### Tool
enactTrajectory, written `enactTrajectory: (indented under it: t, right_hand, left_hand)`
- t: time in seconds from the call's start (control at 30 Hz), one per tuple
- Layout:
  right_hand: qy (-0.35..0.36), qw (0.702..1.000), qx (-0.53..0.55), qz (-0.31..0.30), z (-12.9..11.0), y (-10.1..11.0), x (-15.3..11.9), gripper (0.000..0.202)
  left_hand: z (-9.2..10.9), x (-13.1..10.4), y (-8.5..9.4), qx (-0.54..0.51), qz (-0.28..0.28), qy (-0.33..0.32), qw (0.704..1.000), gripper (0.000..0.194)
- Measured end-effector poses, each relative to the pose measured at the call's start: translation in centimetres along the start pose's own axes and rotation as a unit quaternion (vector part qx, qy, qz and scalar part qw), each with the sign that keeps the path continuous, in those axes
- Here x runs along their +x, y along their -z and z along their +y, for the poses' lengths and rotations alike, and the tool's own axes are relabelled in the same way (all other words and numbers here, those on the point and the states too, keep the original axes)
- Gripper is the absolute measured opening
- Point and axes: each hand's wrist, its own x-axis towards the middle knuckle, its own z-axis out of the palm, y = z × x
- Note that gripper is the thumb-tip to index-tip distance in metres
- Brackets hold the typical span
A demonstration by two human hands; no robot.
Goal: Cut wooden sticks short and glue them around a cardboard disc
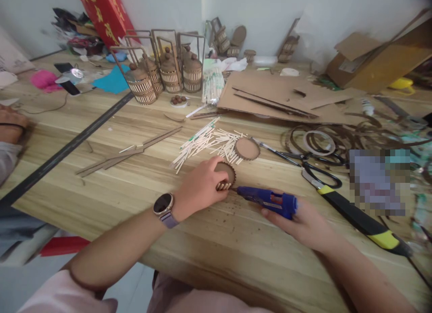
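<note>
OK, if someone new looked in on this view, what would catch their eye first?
Probably the blue glue gun in the right hand, its tip close to the round brown piece that the left hand holds over the wooden table. After that, likely the cluster of tall-handled slatted baskets toward the back left, and the bright red box behind them.

1 round watch (163, 204) (lilac strap (170, 220)), pink sleeve (64, 295).

Pale wall (270, 11), wood-grained tabletop (202, 236), light grey tiled floor (132, 281) below
</note>
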Motion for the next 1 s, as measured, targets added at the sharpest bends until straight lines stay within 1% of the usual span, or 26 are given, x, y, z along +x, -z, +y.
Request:
enactTrajectory:
  t: [0.33,0.57,0.77,1.0]
  right_hand:
    - [-0.006,1.0,0.003,-0.013,-0.14,-0.37,0.02,0.023]
    - [-0.001,1.0,-0.006,-0.002,-0.23,-0.46,0.06,0.021]
    - [-0.009,1.0,-0.003,-0.011,-0.39,-0.42,0.11,0.021]
    - [-0.011,1.0,-0.017,-0.014,-0.59,-0.36,0.05,0.025]
  left_hand:
    - [-0.1,-0.09,-0.08,0.0,0.002,-0.012,1.0,0.009]
    - [-0.21,0.0,-0.1,0.004,0.005,-0.014,1.0,0.008]
    - [-0.04,-0.05,0.04,0.006,0.001,-0.008,1.0,0.007]
    - [-0.05,-0.07,0.02,0.002,-0.002,-0.013,1.0,0.007]
